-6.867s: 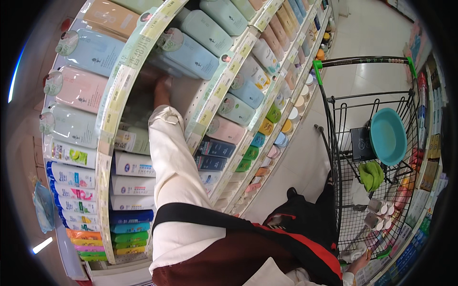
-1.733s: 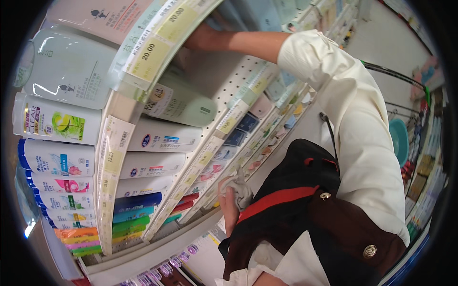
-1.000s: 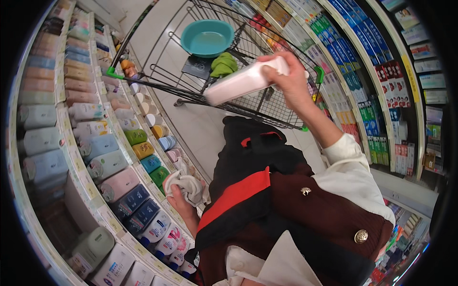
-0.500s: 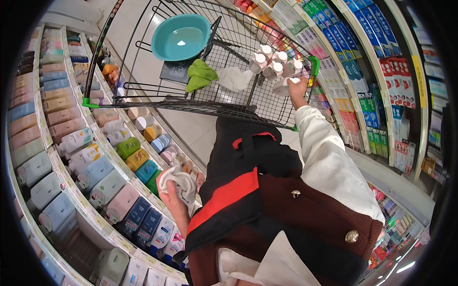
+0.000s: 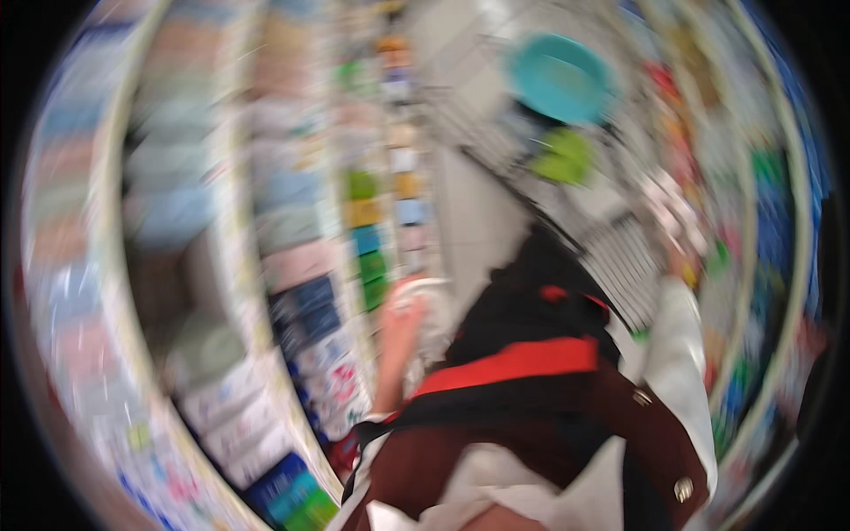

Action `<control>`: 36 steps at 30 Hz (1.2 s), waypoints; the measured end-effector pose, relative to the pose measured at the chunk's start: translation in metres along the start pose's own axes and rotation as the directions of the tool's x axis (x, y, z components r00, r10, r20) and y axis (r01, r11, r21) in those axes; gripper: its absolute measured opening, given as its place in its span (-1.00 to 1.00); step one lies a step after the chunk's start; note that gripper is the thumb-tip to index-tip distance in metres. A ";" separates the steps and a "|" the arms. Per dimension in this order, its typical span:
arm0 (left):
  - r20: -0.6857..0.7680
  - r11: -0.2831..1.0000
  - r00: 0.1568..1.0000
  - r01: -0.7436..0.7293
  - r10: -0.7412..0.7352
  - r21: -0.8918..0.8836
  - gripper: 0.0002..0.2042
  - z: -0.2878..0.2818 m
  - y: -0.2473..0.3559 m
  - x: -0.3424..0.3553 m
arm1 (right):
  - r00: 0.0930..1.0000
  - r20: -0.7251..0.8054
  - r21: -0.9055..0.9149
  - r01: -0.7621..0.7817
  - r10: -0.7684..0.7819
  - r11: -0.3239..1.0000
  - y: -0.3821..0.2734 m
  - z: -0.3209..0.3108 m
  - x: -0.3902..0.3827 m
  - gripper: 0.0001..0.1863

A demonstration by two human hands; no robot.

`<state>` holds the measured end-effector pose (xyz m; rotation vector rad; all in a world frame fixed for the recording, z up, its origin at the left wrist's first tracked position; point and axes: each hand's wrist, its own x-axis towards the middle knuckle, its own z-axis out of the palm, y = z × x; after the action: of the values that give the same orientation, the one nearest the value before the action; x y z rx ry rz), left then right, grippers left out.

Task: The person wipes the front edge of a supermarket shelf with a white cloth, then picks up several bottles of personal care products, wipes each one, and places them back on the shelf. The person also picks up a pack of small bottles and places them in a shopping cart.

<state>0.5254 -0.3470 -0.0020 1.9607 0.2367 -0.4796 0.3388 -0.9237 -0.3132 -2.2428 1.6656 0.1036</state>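
Note:
The whole head view is smeared by motion. My left hand (image 5: 405, 317), beside the left shelves, is closed round a crumpled greyish-white cloth (image 5: 434, 311). On the right, my right hand (image 5: 680, 265) reaches into a black wire shopping cart (image 5: 620, 265), against a cluster of pale bottles (image 5: 675, 212) with white caps. Blur hides its fingers, so whether it grips a bottle I cannot tell. Farther up in the cart are a teal basin (image 5: 560, 80), a bright green cloth (image 5: 564, 157) and a whitish, blurred item (image 5: 602, 190).
Curved shelves (image 5: 235, 177) packed with pastel and coloured bottles run along my left. More stocked shelves (image 5: 761, 212) stand close beyond the cart on the right. Pale floor tiles (image 5: 474, 212) show between the left shelves and the cart.
The view has swung, so the cart, basin and both hands appear farther right, and the picture has blurred. My left hand still holds the cloth; my right hand stays by the bottles.

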 end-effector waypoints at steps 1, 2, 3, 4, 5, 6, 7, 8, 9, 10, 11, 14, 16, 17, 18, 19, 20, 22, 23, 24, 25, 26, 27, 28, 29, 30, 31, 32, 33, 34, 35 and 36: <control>-0.033 0.995 0.997 -0.065 0.063 -0.070 -0.69 -0.002 -0.006 -0.003 | 0.991 0.126 0.112 0.027 -0.041 0.993 0.000 -0.006 -0.002 -0.48; -0.023 0.992 0.999 -0.032 0.029 -0.125 -0.69 -0.007 -0.011 -0.008 | 0.997 0.042 0.111 0.057 -0.062 0.992 -0.008 -0.009 0.003 -0.48; -0.013 0.952 0.994 -0.104 0.104 -0.289 -0.69 -0.011 -0.015 -0.006 | 0.973 -0.201 -0.053 0.101 -0.110 0.993 -0.018 -0.009 0.000 -0.47; -0.040 0.933 0.979 -0.201 0.198 -0.298 -0.69 -0.018 -0.020 -0.010 | 0.909 -0.399 -0.084 0.096 -0.122 0.992 -0.030 -0.012 -0.004 -0.46; -0.088 0.920 0.974 -0.228 0.211 -0.318 -0.69 -0.024 -0.023 -0.012 | 0.908 -0.405 0.027 0.129 -0.107 0.991 -0.054 -0.016 -0.005 -0.45; -0.184 0.901 0.963 -0.250 0.194 -0.354 -0.68 -0.030 -0.024 -0.014 | 0.836 -0.500 0.023 0.273 -0.225 0.962 -0.074 -0.020 -0.019 -0.54; -0.258 0.879 0.952 -0.262 0.167 -0.399 -0.68 -0.038 -0.025 -0.014 | 0.839 -0.450 0.322 0.471 -0.305 0.821 -0.118 -0.026 -0.031 -0.55; -0.294 0.867 0.952 -0.217 0.087 -0.448 -0.67 -0.044 -0.024 -0.015 | 0.864 -0.368 0.626 0.503 -0.342 0.596 -0.156 -0.041 -0.052 -0.57; -0.343 0.852 0.925 -0.307 0.163 -0.423 -0.67 -0.053 -0.023 -0.015 | 0.770 -0.390 0.643 0.620 -0.504 0.449 -0.200 -0.054 -0.082 -0.63; -0.356 0.824 0.922 -0.319 0.154 -0.468 -0.67 -0.058 -0.019 -0.012 | 0.743 -0.199 0.858 0.447 -0.640 0.252 -0.247 -0.063 -0.122 -0.68; -0.359 0.811 0.913 -0.357 0.196 -0.464 -0.68 -0.065 -0.015 -0.011 | 0.611 -0.141 0.860 0.465 -0.779 0.209 -0.289 -0.077 -0.166 -0.71; -0.408 0.771 0.849 -0.497 0.336 -0.399 -0.67 -0.071 0.003 -0.006 | 0.039 0.187 0.955 0.228 -0.982 0.191 -0.372 -0.118 -0.320 -0.48; -0.451 0.731 0.787 -0.588 0.420 -0.346 -0.66 -0.073 0.016 -0.008 | -0.289 0.194 0.950 0.292 -0.937 0.106 -0.401 -0.135 -0.404 -0.21; -0.463 0.708 0.759 -0.627 0.458 -0.326 -0.65 -0.074 0.023 -0.008 | -0.274 0.126 0.989 0.107 -0.953 0.099 -0.408 -0.133 -0.447 -0.25; -0.460 0.690 0.732 -0.660 0.503 -0.296 -0.63 -0.076 0.029 -0.009 | -0.336 0.136 0.990 0.027 -0.932 0.135 -0.418 -0.136 -0.467 -0.28; -0.481 0.664 0.703 -0.690 0.524 -0.286 -0.57 -0.086 0.034 -0.011 | -0.283 0.133 0.983 -0.085 -0.950 0.163 -0.425 -0.134 -0.484 -0.32; -0.446 0.715 0.719 -0.664 0.533 -0.217 -0.56 -0.101 0.036 -0.013 | -0.321 0.186 0.964 -0.124 -0.929 0.236 -0.435 -0.133 -0.488 -0.36; -0.375 0.808 0.774 -0.581 0.511 -0.099 -0.53 -0.136 0.039 -0.019 | -0.351 0.238 0.923 -0.208 -0.906 0.323 -0.447 -0.126 -0.490 -0.44; -0.418 0.870 0.799 -0.492 0.433 -0.040 -0.52 -0.148 0.042 -0.021 | -0.339 0.242 0.907 -0.255 -0.909 0.336 -0.452 -0.122 -0.489 -0.48; -0.467 0.918 0.813 -0.396 0.347 -0.008 -0.50 -0.159 0.044 -0.021 | -0.326 0.238 0.890 -0.304 -0.915 0.340 -0.458 -0.118 -0.486 -0.51; -0.535 0.925 0.780 -0.380 0.324 0.006 -0.49 -0.174 0.048 -0.015 | -0.361 0.249 0.891 -0.279 -0.898 0.359 -0.464 -0.116 -0.482 -0.51; -0.593 0.912 0.723 -0.409 0.354 0.046 -0.48 -0.192 0.054 -0.002 | -0.391 0.251 0.893 -0.258 -0.885 0.367 -0.470 -0.113 -0.479 -0.52; -0.671 0.905 0.652 -0.420 0.353 0.068 -0.50 -0.209 0.062 0.017 | -0.415 0.247 0.897 -0.245 -0.876 0.369 -0.477 -0.112 -0.476 -0.52; -0.723 0.856 0.539 -0.497 0.431 0.140 -0.51 -0.228 0.070 0.039 | -0.431 0.246 0.895 -0.244 -0.868 0.374 -0.483 -0.110 -0.474 -0.52; -0.800 0.882 0.505 -0.466 0.326 0.065 -0.51 -0.250 0.078 0.064 | -0.440 0.238 0.894 -0.249 -0.866 0.372 -0.489 -0.110 -0.472 -0.52; -0.854 0.869 0.435 -0.493 0.287 0.042 -0.51 -0.272 0.086 0.091 | -0.443 0.218 0.897 -0.260 -0.870 0.358 -0.497 -0.109 -0.470 -0.52; -0.905 0.838 0.360 -0.546 0.225 -0.009 -0.52 -0.292 0.093 0.119 | -0.444 0.201 0.908 -0.249 -0.873 0.336 -0.504 -0.109 -0.465 -0.52; -0.943 0.787 0.271 -0.616 0.193 -0.016 -0.54 -0.311 0.097 0.144 | -0.427 0.220 0.903 -0.250 -0.877 0.349 -0.512 -0.109 -0.460 -0.52; -0.942 0.774 0.275 -0.633 0.191 -0.028 -0.54 -0.331 0.098 0.164 | -0.405 0.233 0.901 -0.252 -0.884 0.352 -0.518 -0.109 -0.454 -0.51; -0.940 0.757 0.274 -0.653 0.205 -0.025 -0.54 -0.350 0.098 0.180 | -0.382 0.245 0.899 -0.254 -0.891 0.357 -0.524 -0.109 -0.446 -0.51; -0.937 0.739 0.273 -0.674 0.219 -0.023 -0.53 -0.366 0.096 0.192 | -0.355 0.235 0.915 -0.234 -0.905 0.329 -0.530 -0.108 -0.437 -0.50; -0.935 0.748 0.315 -0.657 0.161 -0.093 -0.52 -0.378 0.094 0.200 | -0.326 0.224 0.929 -0.213 -0.918 0.302 -0.536 -0.108 -0.427 -0.50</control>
<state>0.8258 -0.0550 0.1264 1.4848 0.4240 1.0070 0.6951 -0.4318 0.0218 -1.0268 -0.4261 0.5331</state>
